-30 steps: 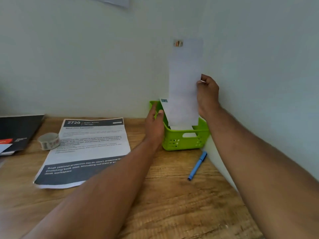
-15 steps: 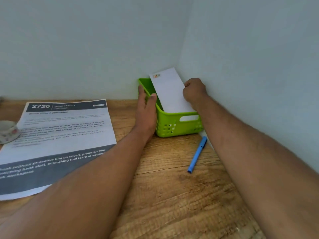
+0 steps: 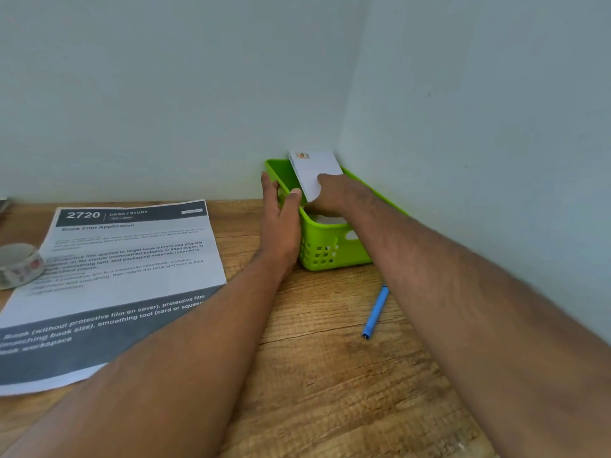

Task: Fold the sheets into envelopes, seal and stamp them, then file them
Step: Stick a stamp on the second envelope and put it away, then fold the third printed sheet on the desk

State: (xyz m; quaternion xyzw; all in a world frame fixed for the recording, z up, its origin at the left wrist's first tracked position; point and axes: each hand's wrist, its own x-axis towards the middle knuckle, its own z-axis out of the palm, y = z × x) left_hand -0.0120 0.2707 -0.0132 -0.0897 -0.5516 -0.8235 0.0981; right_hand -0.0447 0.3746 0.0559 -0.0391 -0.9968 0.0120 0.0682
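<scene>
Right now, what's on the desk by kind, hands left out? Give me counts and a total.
Envelope, standing in the basket: 1
Green basket: 1
Blue pen: 1
Printed sheet: 1
Tape roll: 1
Total: 5
More paper shows inside the basket, but I cannot count it.

The printed sheet (image 3: 122, 276), left of the left hand (image 3: 281, 226), reads "2720", "DESK / STUDY" and "Book Film Application". The small print below it is mostly blurred.
</scene>
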